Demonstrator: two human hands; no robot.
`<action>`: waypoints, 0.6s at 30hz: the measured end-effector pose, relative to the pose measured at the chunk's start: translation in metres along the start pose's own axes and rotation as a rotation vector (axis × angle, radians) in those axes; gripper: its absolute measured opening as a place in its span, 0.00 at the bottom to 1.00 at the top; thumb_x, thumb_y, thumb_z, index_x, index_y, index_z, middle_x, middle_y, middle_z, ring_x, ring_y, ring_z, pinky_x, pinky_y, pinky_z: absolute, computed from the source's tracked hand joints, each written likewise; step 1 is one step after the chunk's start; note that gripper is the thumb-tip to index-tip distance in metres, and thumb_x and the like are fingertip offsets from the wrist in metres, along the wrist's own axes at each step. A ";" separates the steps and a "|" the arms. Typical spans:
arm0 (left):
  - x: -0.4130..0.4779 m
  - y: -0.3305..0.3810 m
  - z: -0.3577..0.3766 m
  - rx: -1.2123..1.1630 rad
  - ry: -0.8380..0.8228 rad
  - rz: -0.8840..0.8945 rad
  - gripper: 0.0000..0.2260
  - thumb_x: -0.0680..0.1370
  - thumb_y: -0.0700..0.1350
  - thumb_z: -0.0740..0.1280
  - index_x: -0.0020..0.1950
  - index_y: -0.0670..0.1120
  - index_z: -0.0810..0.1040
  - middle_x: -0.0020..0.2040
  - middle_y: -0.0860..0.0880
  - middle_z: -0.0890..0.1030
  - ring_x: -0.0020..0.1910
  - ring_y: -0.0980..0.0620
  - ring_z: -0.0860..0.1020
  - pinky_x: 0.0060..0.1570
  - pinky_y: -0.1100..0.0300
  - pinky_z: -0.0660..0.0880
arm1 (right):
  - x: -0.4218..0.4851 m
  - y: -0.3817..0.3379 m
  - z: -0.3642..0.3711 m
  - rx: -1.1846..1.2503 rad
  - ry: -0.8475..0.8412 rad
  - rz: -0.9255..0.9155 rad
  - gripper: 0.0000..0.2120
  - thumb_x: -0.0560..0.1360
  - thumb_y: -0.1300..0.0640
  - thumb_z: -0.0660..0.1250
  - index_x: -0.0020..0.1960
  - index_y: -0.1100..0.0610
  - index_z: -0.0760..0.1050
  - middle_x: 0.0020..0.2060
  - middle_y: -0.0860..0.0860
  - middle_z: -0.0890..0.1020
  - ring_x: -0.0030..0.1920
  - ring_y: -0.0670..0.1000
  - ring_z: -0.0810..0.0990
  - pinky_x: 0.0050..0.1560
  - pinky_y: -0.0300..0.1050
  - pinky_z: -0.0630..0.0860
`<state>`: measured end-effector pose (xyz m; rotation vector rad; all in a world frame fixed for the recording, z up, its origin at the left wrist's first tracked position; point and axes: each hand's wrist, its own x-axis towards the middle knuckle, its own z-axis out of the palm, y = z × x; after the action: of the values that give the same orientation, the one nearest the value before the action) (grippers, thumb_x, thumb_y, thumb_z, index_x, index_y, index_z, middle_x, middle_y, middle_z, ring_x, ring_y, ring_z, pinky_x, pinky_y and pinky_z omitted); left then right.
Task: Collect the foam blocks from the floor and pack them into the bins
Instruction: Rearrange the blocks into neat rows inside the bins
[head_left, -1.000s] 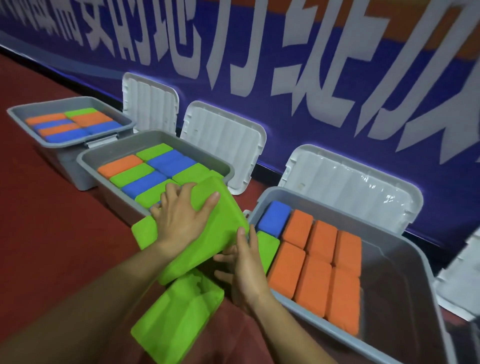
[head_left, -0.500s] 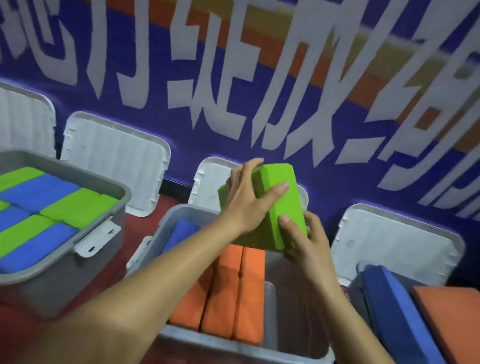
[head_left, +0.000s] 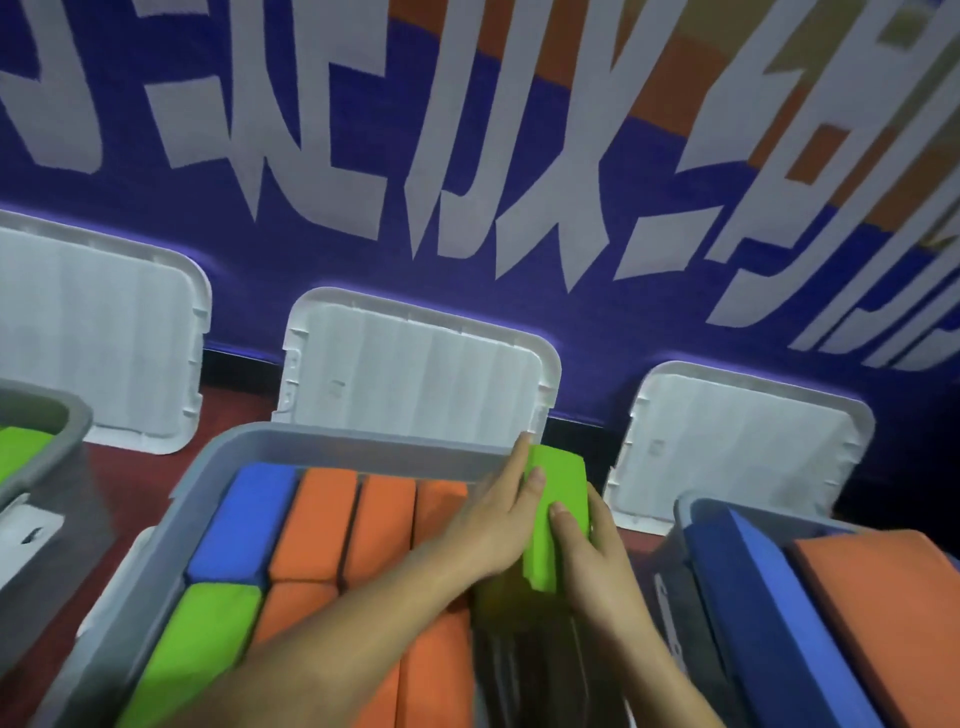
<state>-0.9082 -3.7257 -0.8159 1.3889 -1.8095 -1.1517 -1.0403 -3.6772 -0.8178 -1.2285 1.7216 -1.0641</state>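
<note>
A green foam block (head_left: 557, 512) stands on edge inside the right end of the middle grey bin (head_left: 332, 441). My left hand (head_left: 501, 517) grips its left face with the thumb over the top edge. My right hand (head_left: 592, 561) holds its right side, thumb on the top edge. The bin holds a blue block (head_left: 244, 519), a green block (head_left: 202, 644) and several orange blocks (head_left: 322, 519) packed in rows. Bare bin floor shows below the held block.
A grey bin (head_left: 47, 431) with green foam sits at the left. A right-hand bin (head_left: 691, 525) holds a blue block (head_left: 763, 597) and an orange block (head_left: 883, 613). White lids (head_left: 415, 369) lean against the purple banner wall. Red floor lies between bins.
Both hands have lowered the green block from above the bin down into its right end. The view has shifted right and closer to the middle bin.
</note>
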 end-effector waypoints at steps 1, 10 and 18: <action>0.004 -0.009 0.002 0.049 -0.011 -0.012 0.26 0.87 0.56 0.49 0.83 0.55 0.44 0.83 0.49 0.55 0.81 0.51 0.54 0.77 0.59 0.50 | 0.008 0.012 0.009 -0.015 0.008 0.029 0.24 0.82 0.51 0.64 0.77 0.44 0.66 0.67 0.48 0.79 0.62 0.47 0.80 0.68 0.52 0.74; 0.046 -0.084 0.007 0.546 0.074 -0.100 0.26 0.84 0.60 0.41 0.80 0.62 0.33 0.83 0.57 0.53 0.82 0.50 0.42 0.78 0.40 0.42 | 0.054 0.044 0.069 -0.140 0.116 0.109 0.25 0.80 0.39 0.64 0.74 0.44 0.66 0.60 0.48 0.82 0.59 0.53 0.80 0.56 0.46 0.72; 0.052 -0.119 0.023 0.830 -0.003 -0.117 0.39 0.71 0.60 0.24 0.82 0.55 0.39 0.83 0.51 0.40 0.82 0.46 0.40 0.77 0.41 0.37 | 0.072 0.087 0.086 -0.246 -0.007 0.219 0.22 0.79 0.37 0.62 0.71 0.42 0.68 0.58 0.49 0.84 0.59 0.56 0.81 0.56 0.47 0.73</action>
<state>-0.8880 -3.7788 -0.9348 1.9424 -2.3574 -0.4269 -1.0093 -3.7470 -0.9382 -1.1547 1.9744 -0.7350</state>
